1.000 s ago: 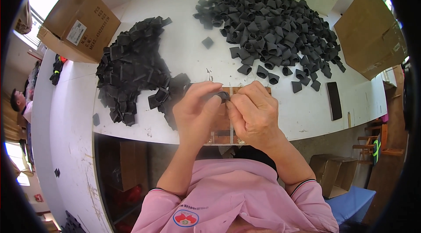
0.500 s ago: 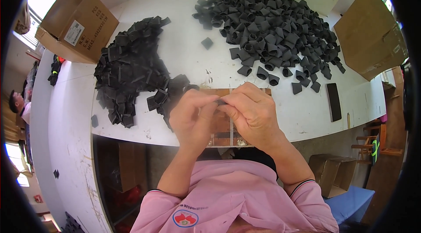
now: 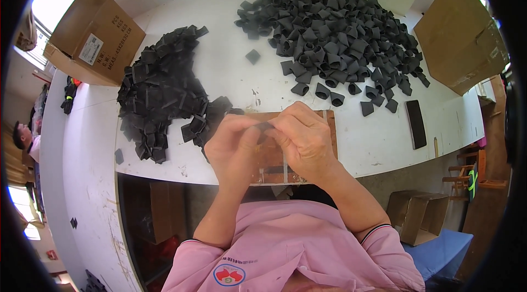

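Observation:
A small dark grey foam-like piece (image 3: 264, 126) is pinched between my two hands above the table's front edge. My left hand (image 3: 233, 141) grips its left side between thumb and fingers. Closed round its right side is my right hand (image 3: 303, 138). My fingers cover most of the piece, so its full shape is hidden. Beneath the hands lies a brown board (image 3: 272, 154) with pale strips. To the left spreads a pile of flat black pieces (image 3: 159, 83), reaching close to my left hand. A larger heap of dark grey tube-like sleeves (image 3: 335, 34) lies at the far right.
One loose square piece (image 3: 252, 56) lies between the piles. A dark phone (image 3: 416, 124) rests at the right. Cardboard boxes stand at the back left (image 3: 96, 34) and back right (image 3: 461, 36); an open carton (image 3: 417, 215) sits below the table. Another person (image 3: 24, 138) is at far left.
Both hands have shifted slightly left with the dark grey piece still between them. The view has moved a little; the piles look the same.

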The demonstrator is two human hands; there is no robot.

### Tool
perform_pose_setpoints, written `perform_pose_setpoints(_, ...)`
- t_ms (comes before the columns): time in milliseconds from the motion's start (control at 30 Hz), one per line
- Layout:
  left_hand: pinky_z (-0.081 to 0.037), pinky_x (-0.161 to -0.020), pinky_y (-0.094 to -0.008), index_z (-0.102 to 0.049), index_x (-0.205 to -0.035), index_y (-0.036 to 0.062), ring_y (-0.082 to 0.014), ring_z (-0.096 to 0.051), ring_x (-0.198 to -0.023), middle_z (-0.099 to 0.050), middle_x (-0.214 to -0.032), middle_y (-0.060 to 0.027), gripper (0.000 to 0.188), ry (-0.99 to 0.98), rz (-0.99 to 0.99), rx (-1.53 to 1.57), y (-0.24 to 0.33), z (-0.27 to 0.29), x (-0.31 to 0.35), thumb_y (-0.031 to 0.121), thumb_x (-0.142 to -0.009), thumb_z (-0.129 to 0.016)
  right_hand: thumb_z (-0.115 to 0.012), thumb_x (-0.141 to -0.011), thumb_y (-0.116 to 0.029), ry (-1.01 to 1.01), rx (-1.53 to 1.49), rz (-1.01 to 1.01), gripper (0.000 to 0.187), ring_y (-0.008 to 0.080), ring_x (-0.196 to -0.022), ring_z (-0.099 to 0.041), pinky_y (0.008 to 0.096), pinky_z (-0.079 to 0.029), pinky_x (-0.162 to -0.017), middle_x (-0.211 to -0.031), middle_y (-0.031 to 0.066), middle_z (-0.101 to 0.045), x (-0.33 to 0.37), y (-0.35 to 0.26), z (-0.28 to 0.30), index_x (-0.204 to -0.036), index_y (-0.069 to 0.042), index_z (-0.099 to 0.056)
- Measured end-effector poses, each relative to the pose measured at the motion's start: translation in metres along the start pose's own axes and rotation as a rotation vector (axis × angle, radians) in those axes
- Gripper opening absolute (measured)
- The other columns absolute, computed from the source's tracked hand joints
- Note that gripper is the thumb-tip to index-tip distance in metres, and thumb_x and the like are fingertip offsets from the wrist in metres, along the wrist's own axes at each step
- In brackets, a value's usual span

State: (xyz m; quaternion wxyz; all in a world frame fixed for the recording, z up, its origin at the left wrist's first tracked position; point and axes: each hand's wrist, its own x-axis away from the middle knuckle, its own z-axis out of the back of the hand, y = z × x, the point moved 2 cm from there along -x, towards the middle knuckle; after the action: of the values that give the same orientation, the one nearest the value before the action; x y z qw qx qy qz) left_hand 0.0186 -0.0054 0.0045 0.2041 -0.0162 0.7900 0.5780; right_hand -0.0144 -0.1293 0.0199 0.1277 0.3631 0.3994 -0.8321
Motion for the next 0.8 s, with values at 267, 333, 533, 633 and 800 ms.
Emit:
perform_pose_setpoints(267,-0.041,-0.06,-0.0169,-0.059,-0.091,-0.0031,-0.0065,-0.052,-0.07,-0.056,-0.083,-0.0036,0.011,0.104,0.145,-0.045,-0.007,0.001,0.013,0.0,-0.081,-0.056,-0.065,-0.067,-0.004,-0.024,0.025,-0.026,0.012,0.0214,-0.06,-0.049,0.0302,-0.04,-0.048,-0.067,0.0054,-0.048,0.003,0.001,0.005,-0.07,-0.003,-0.053)
perform_pose_setpoints(333,-0.041,-0.06,-0.0172,-0.059,-0.092,-0.002,-0.0072,-0.052,-0.07,-0.057,-0.083,-0.0034,0.011,0.053,-0.043,-0.267,0.004,0.0,0.004,-0.001,-0.081,-0.055,-0.065,-0.068,-0.004,-0.05,-0.006,-0.031,0.011,0.0209,-0.059,-0.05,0.0296,-0.04,-0.048,-0.067,0.0057,-0.049,0.001,-0.003,0.009,-0.073,-0.003,-0.055)
perform_pose_setpoints(533,-0.039,-0.058,-0.0191,-0.063,-0.093,0.0034,-0.0108,-0.05,-0.067,-0.056,-0.079,-0.0058,0.019,-0.095,-0.387,-0.699,0.017,-0.005,-0.007,-0.004,-0.079,-0.054,-0.062,-0.074,-0.003,-0.102,-0.199,-0.273,0.015,0.0166,-0.058,-0.053,0.0263,-0.041,-0.05,-0.071,0.0065,-0.053,0.017,0.012,0.004,-0.088,0.0,-0.059)
perform_pose_setpoints(633,-0.038,-0.058,-0.0185,-0.063,-0.093,0.0027,-0.0108,-0.051,-0.067,-0.057,-0.079,-0.0055,0.02,-0.046,-0.394,-0.687,0.023,-0.003,-0.007,-0.007,-0.077,-0.055,-0.061,-0.074,-0.001,-0.035,-0.194,-0.243,0.013,0.0167,-0.057,-0.053,0.0264,-0.041,-0.05,-0.071,0.0064,-0.053,0.016,0.008,0.006,-0.086,0.001,-0.059)
perform_pose_setpoints(800,-0.041,-0.056,-0.0203,-0.059,-0.094,0.0,-0.0129,-0.053,-0.062,-0.057,-0.074,-0.0079,0.023,-0.137,-0.444,-0.753,0.033,-0.013,-0.014,-0.008,-0.073,-0.059,-0.061,-0.071,0.001,0.096,-0.267,-0.257,0.011,0.0173,-0.056,-0.053,0.0265,-0.041,-0.049,-0.071,0.007,-0.054,-0.006,-0.013,0.014,-0.082,0.0,-0.059)
